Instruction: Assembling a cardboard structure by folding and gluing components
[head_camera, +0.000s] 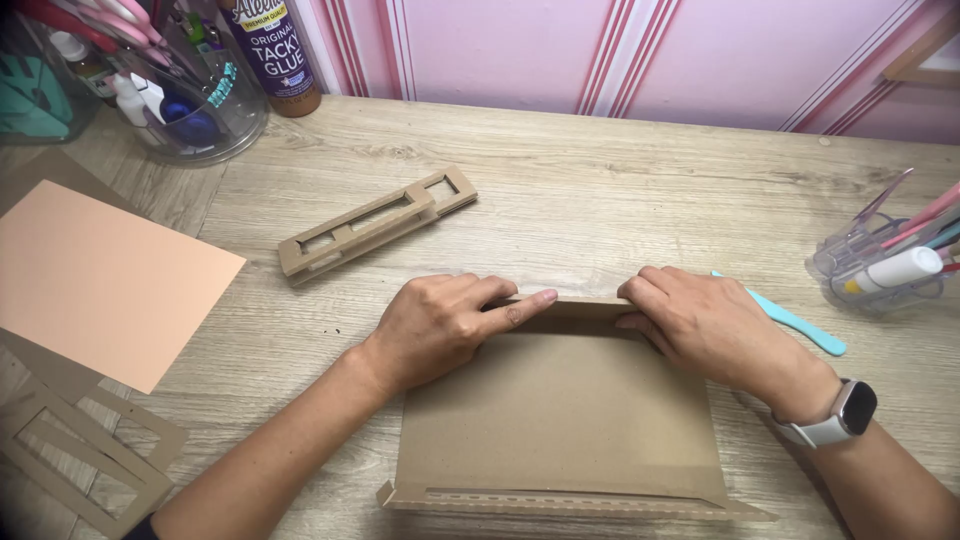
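Brown card panel (560, 410) flat on wooden worktop (600, 190), front and centre, far edge flap pinched and pressed by both hands: left hand (440, 325) curled with forefinger stretched along the fold, right hand (705, 325) closed over the flap's right end, white wristwatch (835, 420) at the wrist. Beyond the left hand, apart: slotted card strip (375, 225); further left, peach paper sheet (100, 280) over cut card frames (80, 450). Just right of the right hand, teal folding tool (800, 325); clear pen holder (885, 265) near the right edge; glue bottle (275, 55) and clear tool jar (180, 95) at far left.
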